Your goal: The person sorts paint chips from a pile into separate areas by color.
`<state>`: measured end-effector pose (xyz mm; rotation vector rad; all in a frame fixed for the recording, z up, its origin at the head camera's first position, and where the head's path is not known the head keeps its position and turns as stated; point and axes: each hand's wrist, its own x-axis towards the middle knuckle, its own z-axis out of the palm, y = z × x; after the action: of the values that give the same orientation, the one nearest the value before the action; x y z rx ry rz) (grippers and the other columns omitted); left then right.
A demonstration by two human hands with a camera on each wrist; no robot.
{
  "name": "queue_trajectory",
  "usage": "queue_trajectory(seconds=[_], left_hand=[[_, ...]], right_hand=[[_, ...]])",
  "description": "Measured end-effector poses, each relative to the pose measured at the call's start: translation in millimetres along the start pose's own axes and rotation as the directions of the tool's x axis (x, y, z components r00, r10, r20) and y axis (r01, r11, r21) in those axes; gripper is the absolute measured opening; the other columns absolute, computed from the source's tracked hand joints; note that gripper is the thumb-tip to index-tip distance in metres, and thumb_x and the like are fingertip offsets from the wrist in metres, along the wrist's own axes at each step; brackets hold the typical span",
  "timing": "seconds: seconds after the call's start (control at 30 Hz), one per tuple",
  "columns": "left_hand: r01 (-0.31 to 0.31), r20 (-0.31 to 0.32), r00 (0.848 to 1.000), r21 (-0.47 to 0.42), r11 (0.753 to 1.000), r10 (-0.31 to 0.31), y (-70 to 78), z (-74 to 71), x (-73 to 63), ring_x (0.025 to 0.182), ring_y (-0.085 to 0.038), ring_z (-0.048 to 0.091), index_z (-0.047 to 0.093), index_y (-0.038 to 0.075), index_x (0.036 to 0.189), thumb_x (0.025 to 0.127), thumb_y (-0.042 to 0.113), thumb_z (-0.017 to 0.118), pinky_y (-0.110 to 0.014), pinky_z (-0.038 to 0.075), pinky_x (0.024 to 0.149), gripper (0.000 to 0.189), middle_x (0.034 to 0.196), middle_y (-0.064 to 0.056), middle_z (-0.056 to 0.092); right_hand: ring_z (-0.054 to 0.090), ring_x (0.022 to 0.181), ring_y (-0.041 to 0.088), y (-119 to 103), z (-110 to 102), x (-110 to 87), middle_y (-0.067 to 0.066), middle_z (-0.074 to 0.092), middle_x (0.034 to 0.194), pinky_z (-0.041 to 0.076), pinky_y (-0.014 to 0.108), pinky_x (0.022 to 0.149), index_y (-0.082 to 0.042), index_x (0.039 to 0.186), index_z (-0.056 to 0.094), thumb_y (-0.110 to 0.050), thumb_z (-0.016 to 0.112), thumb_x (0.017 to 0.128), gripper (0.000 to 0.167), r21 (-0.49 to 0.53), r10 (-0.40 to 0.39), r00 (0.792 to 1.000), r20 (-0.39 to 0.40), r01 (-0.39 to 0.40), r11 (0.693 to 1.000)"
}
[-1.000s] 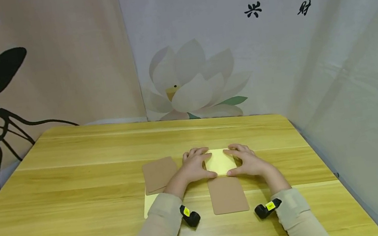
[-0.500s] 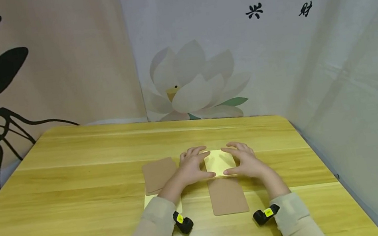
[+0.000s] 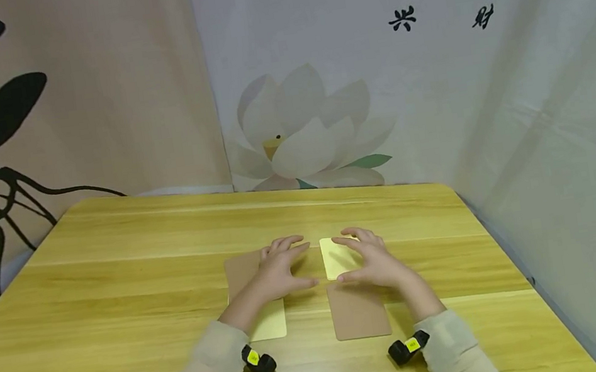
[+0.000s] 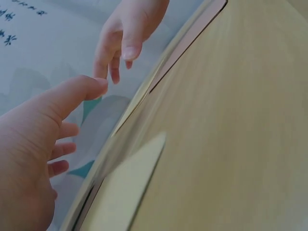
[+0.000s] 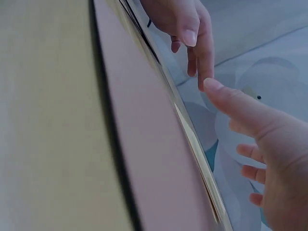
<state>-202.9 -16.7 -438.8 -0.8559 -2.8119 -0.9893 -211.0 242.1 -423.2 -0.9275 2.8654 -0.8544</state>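
Note:
My left hand hovers with relaxed, spread fingers over the left pair of squares and holds nothing. Beneath it lies a brown square card, overlapping the back of a pale yellow square card; the hand and wrist hide part of both. My right hand, fingers loosely spread, is over the right part of another pale yellow square card. In front of that card, a second brown square card lies flat. Both wrist views show the fingers parted with nothing between them.
The cards lie on a wooden table with rounded far corners. A small black camera is strapped at the left wrist, another black camera at the right. Behind the table hangs a printed curtain with a lotus.
The left hand has drawn away from the yellow card to the left, now over the left cards. The right hand has shifted slightly left across the yellow card. The cards stay put.

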Motion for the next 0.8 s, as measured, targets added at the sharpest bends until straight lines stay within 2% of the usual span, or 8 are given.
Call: queue_trajectory(seconds=[0.23,0.4,0.53,0.8], left_hand=[[0.021,-0.042,0.999,-0.041,0.999,-0.023,-16.5,-16.0,-18.3,0.136,-0.031,0.023,0.047,0.005,0.141,0.077,0.044,0.078,-0.059,0.011,0.102,0.081,0.150,-0.011,0.034],[0.021,-0.077,0.997,-0.038,0.999,-0.024,-28.0,-26.8,-31.8,0.135,-0.032,0.023,0.047,0.004,0.141,0.076,0.044,0.079,-0.060,0.013,0.100,0.082,0.149,-0.012,0.034],[0.020,-0.097,0.995,-0.041,0.999,-0.024,-35.7,-33.2,-40.0,0.134,-0.034,0.023,0.047,0.003,0.140,0.075,0.045,0.079,-0.060,0.015,0.098,0.084,0.149,-0.013,0.035],[0.038,-0.116,0.992,-0.003,0.999,-0.039,-48.8,-43.3,-54.1,0.133,-0.038,0.024,0.047,0.002,0.140,0.075,0.048,0.078,-0.062,0.016,0.096,0.085,0.147,-0.015,0.035]], right_hand=[[0.022,0.136,0.029,-17,12,10.0,0.012,0.032,0.148,0.015,0.057,0.105,-0.018,0.143,0.047,-0.041,0.081,0.074,0.080,0.018,-0.010,1.000,0.025,0.009,1.000],[0.019,0.137,0.028,-31,20,18.6,0.010,0.030,0.150,0.019,0.057,0.105,-0.020,0.143,0.047,-0.039,0.081,0.075,0.079,0.049,-0.002,0.998,0.056,0.000,0.999],[0.019,0.138,0.027,-41,27,26.5,0.010,0.030,0.151,0.017,0.056,0.106,-0.018,0.144,0.046,-0.036,0.081,0.076,0.078,0.067,-0.027,0.998,0.056,0.023,0.997],[0.020,0.138,0.025,-53,42,39.6,0.007,0.029,0.152,0.018,0.054,0.106,-0.022,0.145,0.043,-0.041,0.080,0.076,0.081,0.088,-0.037,0.996,0.079,0.030,0.996]])
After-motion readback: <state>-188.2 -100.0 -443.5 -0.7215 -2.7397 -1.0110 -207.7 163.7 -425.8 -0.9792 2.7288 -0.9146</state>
